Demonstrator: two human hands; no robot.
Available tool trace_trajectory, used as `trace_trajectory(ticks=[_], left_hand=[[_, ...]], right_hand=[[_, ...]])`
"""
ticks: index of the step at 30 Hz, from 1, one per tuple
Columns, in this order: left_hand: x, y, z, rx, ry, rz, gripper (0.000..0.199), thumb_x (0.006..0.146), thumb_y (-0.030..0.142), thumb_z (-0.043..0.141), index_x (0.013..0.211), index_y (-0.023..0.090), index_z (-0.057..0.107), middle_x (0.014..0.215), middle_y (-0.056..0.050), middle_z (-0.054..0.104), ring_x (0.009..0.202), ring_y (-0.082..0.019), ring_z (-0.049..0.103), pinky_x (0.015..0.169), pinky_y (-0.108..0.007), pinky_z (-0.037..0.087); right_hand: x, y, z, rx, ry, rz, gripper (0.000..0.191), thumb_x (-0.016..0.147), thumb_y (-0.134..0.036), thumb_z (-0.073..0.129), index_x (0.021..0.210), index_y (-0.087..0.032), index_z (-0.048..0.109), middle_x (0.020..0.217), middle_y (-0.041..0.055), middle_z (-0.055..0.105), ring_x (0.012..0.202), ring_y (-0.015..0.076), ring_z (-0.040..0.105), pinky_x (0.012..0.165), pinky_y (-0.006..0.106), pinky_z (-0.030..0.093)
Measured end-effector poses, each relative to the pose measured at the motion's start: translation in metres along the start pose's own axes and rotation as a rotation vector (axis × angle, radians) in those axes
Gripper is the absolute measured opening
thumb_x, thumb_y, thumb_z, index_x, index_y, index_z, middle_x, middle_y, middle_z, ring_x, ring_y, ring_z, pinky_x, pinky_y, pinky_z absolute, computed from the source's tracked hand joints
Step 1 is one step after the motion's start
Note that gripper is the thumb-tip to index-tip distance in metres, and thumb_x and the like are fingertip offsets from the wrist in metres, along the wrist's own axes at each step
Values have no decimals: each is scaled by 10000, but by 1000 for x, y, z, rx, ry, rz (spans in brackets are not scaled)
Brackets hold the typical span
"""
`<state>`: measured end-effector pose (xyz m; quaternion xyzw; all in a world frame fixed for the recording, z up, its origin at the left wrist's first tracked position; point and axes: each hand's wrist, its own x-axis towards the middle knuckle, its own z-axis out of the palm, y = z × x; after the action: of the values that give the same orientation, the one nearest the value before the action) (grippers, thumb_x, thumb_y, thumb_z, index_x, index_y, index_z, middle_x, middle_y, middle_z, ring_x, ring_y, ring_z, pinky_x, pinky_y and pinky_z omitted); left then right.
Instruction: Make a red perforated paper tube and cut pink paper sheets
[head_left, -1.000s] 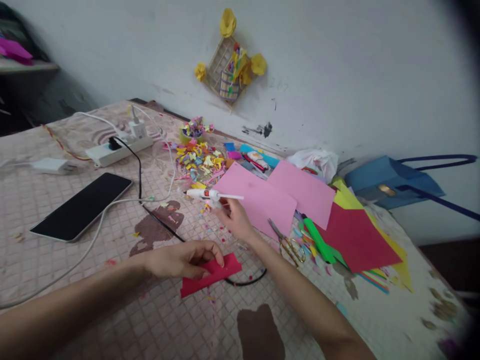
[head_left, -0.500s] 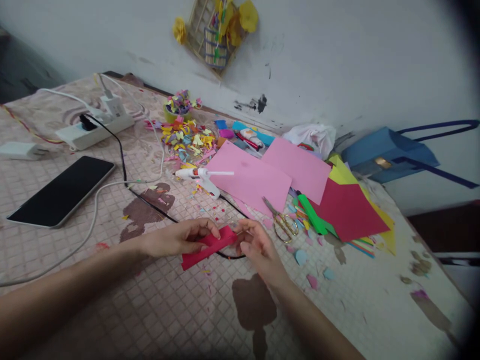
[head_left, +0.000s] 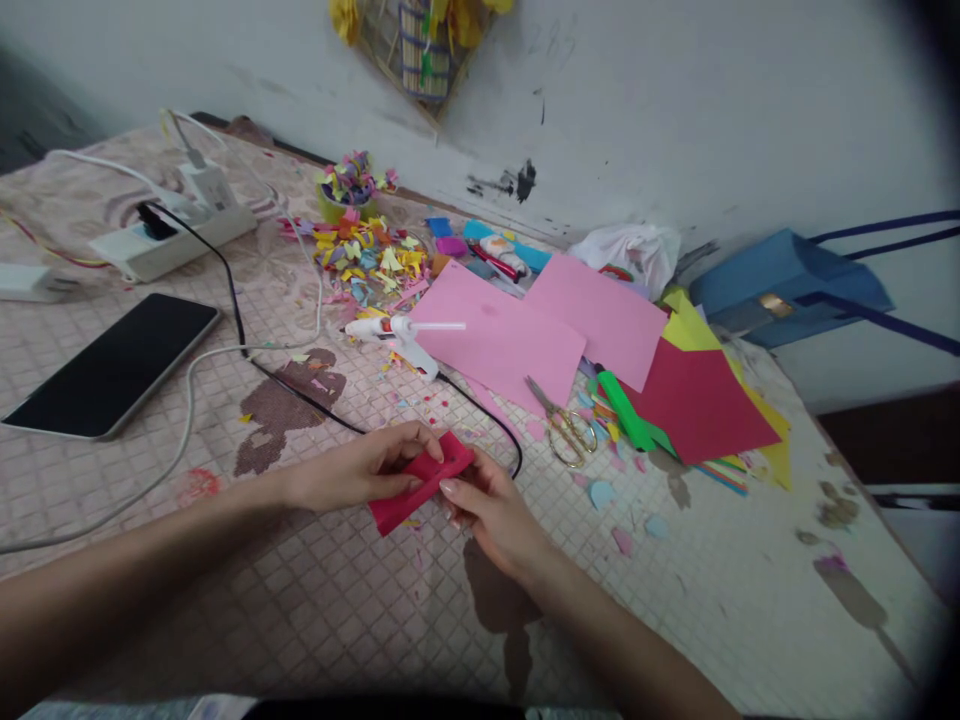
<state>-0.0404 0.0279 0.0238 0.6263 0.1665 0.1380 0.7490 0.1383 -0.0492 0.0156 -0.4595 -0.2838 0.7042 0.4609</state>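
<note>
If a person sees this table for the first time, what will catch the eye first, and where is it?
Probably the eye falls first on the folded red piece, held low in the middle by the left grip and the right grip. Next come two large pink sheets, farther back and to the right, and the heap of colourful scraps to their left.

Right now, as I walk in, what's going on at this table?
A person is handling a red strip with both hands. The left hand holds it from one side, while the right hand pinches its right end. Neither holds the glue gun, which rests on the table by the pink sheets. The scissors lie farther right.
</note>
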Motion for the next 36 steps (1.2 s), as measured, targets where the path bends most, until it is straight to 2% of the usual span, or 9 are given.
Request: trace_trajectory(ticks=[6,12,14,18,21,25,28,31,36], left_hand=[[0,-9,1,114,131,-2,183,912,236,510,1047,192,394,1014,-61,636,906,-181,602,784,-323,451],[-2,-3,1,239,210,-33,361,962,274,415,1300,196,313,1042,-75,691,887,-187,639,794,-327,466],[-1,1,0,325,237,-35,345,959,272,424,1291,191,376,989,-58,705,872,-186,642,784,-311,465],[0,4,-1,468,237,-14,225,943,264,455,1108,183,584,1019,-53,696,903,-194,635,796,-297,464],[1,5,-1,479,243,-4,265,941,244,460,1156,192,605,1110,-49,685,990,-201,619,862,-303,450],[-1,2,-5,288,214,-46,290,945,270,479,1196,219,616,1090,-27,702,960,-192,630,836,-288,465],[-2,-2,-9,-92,157,-140,278,933,327,518,1138,190,648,1004,-47,730,873,-189,666,785,-296,501],[-3,-3,-10,-480,153,-256,277,917,323,552,1101,138,646,1019,-93,733,896,-218,694,825,-339,519],[-4,-1,-9,-643,167,-333,288,988,168,366,1118,105,615,999,-65,738,900,-198,705,850,-329,500]], right_hand=[[3,4,1,-3,27,-39,200,694,-295,723,794,-193,582,587,-55,532,474,81,467,414,197,379],[4,5,2,13,45,-32,214,680,-291,743,792,-190,591,583,-62,530,466,72,474,379,172,390],[5,5,2,9,51,-25,225,680,-296,748,802,-189,592,581,-65,526,462,70,474,369,168,393],[5,7,2,-16,56,-28,238,694,-315,746,804,-183,582,548,-71,519,437,69,468,352,162,393],[5,8,2,-33,71,-30,239,705,-323,741,797,-184,570,523,-76,517,405,65,451,339,163,391],[5,9,5,-55,105,-38,243,707,-340,735,783,-189,560,531,-68,543,383,60,435,322,162,379],[6,7,6,-53,104,-36,247,706,-350,734,775,-190,559,539,-64,549,377,55,424,319,159,372],[6,5,6,-47,106,-20,254,698,-355,740,776,-187,567,537,-64,548,370,50,417,315,155,364],[6,3,5,-42,116,-3,270,687,-362,752,787,-186,572,536,-63,548,376,53,425,311,152,361]])
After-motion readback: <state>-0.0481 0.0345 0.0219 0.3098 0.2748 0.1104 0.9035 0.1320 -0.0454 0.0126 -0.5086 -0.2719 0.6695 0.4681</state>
